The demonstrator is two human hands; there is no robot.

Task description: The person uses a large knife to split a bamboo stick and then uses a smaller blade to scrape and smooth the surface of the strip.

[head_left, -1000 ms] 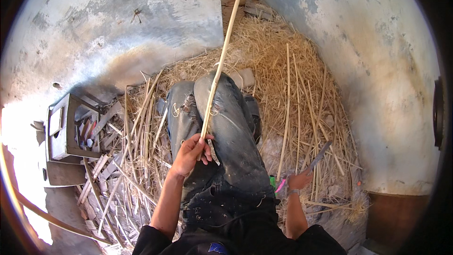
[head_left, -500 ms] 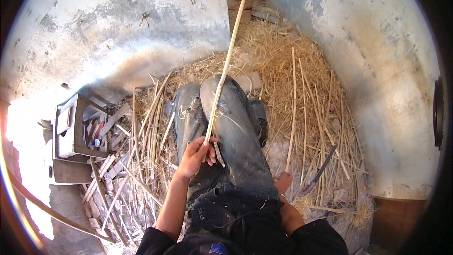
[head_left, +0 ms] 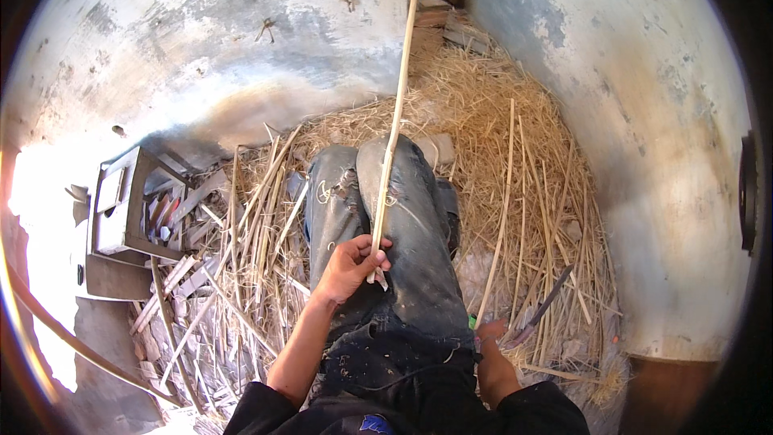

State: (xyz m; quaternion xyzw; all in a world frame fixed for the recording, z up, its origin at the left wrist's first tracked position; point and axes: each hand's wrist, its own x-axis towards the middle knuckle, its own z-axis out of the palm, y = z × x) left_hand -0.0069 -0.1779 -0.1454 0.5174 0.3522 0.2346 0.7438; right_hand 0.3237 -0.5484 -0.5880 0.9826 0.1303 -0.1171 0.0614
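A long pale wooden stick [head_left: 392,141] runs up from my lap past the top of the view. My left hand [head_left: 354,268] is closed around its lower part, thumb on top, with the frayed bottom end poking out below the fingers. The stick passes over the right leg of my worn, dusty jeans [head_left: 419,234]. My right hand [head_left: 491,333] is low beside my right hip; its fingers are blurred. A small green spot [head_left: 473,322] shows at its edge. Close by, a dark-bladed knife [head_left: 552,298] lies slanted over the sticks, its near end almost at that hand.
Loose straw [head_left: 475,105] covers the ground ahead and to the right, with several long sticks [head_left: 503,193] on it. More sticks [head_left: 258,217] lie left of my legs. A wooden box frame [head_left: 133,209] stands at the left. Weathered walls [head_left: 644,113] close in ahead and right.
My left hand and the stick have shifted a little to the right and the stick stands more upright in view. My right hand has moved slightly nearer to me, and a green spot now shows there.
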